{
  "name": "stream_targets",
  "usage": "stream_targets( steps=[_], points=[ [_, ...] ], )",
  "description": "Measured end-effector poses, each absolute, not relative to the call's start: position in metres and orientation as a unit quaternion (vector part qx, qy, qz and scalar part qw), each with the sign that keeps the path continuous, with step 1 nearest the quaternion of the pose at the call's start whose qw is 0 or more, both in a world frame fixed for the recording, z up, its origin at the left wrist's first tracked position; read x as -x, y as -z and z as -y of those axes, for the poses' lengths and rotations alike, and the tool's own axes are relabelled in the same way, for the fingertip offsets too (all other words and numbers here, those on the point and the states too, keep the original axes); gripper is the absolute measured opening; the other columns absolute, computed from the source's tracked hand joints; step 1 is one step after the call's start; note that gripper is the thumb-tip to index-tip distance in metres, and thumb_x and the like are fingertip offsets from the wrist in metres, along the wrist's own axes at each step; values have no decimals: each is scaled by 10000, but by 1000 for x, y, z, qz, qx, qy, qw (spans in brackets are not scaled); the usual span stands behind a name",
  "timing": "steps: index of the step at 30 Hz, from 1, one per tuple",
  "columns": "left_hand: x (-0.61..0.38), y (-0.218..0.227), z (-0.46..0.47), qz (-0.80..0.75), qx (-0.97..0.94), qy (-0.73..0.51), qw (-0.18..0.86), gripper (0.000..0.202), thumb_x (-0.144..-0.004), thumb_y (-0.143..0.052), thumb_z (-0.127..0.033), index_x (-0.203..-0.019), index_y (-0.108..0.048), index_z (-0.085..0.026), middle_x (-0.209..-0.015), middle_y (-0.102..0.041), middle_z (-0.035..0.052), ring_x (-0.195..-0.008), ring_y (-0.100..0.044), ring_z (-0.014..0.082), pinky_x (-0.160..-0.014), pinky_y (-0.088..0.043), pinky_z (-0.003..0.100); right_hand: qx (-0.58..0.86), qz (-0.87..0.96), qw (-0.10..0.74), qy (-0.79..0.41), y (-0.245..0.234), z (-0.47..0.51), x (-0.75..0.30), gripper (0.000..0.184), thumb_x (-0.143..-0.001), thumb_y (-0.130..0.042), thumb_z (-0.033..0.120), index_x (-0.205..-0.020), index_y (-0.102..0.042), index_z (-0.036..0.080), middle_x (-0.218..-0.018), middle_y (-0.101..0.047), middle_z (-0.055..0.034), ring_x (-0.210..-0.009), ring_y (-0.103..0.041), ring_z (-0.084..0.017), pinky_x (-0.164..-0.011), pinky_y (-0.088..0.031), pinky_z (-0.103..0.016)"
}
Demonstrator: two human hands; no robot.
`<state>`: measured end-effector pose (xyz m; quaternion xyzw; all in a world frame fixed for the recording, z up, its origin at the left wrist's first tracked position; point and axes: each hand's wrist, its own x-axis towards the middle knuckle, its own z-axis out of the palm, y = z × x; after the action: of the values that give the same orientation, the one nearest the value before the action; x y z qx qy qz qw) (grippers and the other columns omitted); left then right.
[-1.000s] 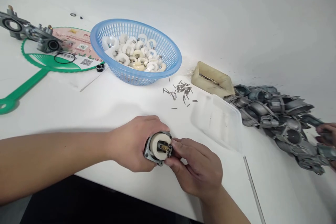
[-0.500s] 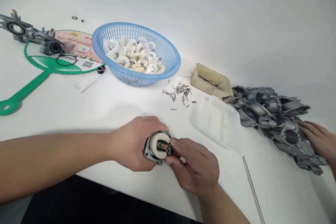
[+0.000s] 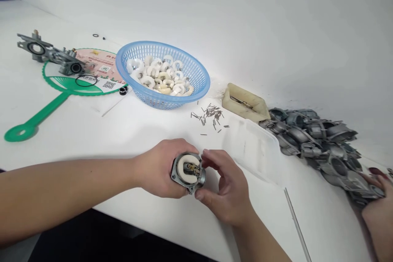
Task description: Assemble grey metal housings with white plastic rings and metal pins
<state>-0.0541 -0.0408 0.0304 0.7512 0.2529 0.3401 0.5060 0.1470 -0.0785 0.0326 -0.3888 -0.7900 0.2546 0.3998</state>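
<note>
My left hand (image 3: 162, 168) is wrapped round a grey metal carburetor body (image 3: 202, 178), its open side facing up. Inside it sits a white C-shaped float (image 3: 182, 168), with small brass parts in the gap. On the right of the body, my right hand (image 3: 229, 190) has its thumb and fingers spread apart, with nothing seen between them. Its fingertips are close to the carburetor's edge; I cannot tell whether they touch. Beyond the hands lie loose thin metal pins (image 3: 212, 113). A blue basket (image 3: 159, 102) holds many white floats (image 3: 147, 82).
Behind the right hand are a clear plastic tray (image 3: 258, 143) and a tan box (image 3: 238, 109). A pile of carburetor castings (image 3: 319, 131) lies right, with another person's hand (image 3: 379, 208) at it. A thin rod (image 3: 297, 223) lies nearer. Left is a green fan (image 3: 49, 108) with carburetors (image 3: 69, 65).
My right hand's fingers have come away from the float's gap and spread apart. The view has shifted slightly. The other person's hand has moved down along the pile.
</note>
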Motion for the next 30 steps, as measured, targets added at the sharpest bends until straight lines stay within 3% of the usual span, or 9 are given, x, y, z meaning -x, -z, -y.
stream_targets(
  steps=[7,13,23,30],
  points=[
    [52,-21,41,-276,-699,-335,568,625,-541,-708,-183,-1096,-421,-204,-958,-614,42,-811,-613,208,-675,-513,343,421,761,360,-337,-33,79,-142,596,-727,-695,457,-1245,-482,256,-1102,-547,-91,-963,-582,-220,-803,-522,-377],
    [51,-17,39,-286,-683,-347,576,742,-532,-746,-201,-1168,-365,-217,-1073,-572,69,-866,-607,213,-729,-504,353,425,711,348,-440,-32,79,-138,734,-688,-708,517,-1315,-420,268,-1188,-538,-103,-990,-589,-241,-775,-524,-340],
    [50,-19,36,-307,-672,-329,589,662,-537,-786,-253,-1098,-437,-207,-947,-610,30,-843,-601,215,-720,-507,348,458,655,353,-486,-32,80,-136,884,-573,-799,495,-1318,-403,236,-1296,-507,-117,-1179,-504,-309,-949,-454,-435],
    [49,-14,33,-328,-653,-336,594,661,-513,-812,-299,-1073,-473,-208,-952,-610,31,-860,-598,223,-739,-507,364,491,641,343,-479,-30,81,-133,745,-669,-749,358,-1301,-376,230,-1278,-512,-121,-1137,-540,-278,-903,-494,-421]
  ],
)
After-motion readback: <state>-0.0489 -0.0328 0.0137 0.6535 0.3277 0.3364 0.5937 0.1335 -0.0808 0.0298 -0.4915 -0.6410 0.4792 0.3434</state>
